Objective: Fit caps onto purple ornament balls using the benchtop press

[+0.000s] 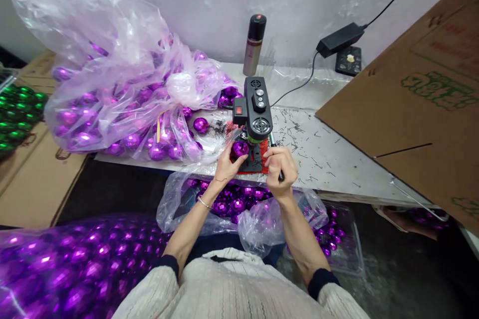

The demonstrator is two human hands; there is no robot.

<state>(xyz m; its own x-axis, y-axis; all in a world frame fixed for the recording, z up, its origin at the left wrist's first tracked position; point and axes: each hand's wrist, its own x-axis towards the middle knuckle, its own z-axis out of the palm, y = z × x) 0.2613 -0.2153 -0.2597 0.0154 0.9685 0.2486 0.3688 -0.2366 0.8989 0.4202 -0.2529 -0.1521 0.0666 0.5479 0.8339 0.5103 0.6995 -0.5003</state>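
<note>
A small black machine with round vents and a red switch stands on the white table, over a red mat. Under its head, my left hand has its thumb and fingers closed round a shiny purple faceted ball. To the right, my right hand is wrapped round the black-tipped lever of the machine. Another purple ball rests on the table left of the machine. Below my hands, an open plastic bag holds many purple balls.
A large clear bag of purple balls covers the table's left side. Behind the machine stands a spray can. A power adapter hangs by its cable near a cardboard box. Dark slivers litter the table.
</note>
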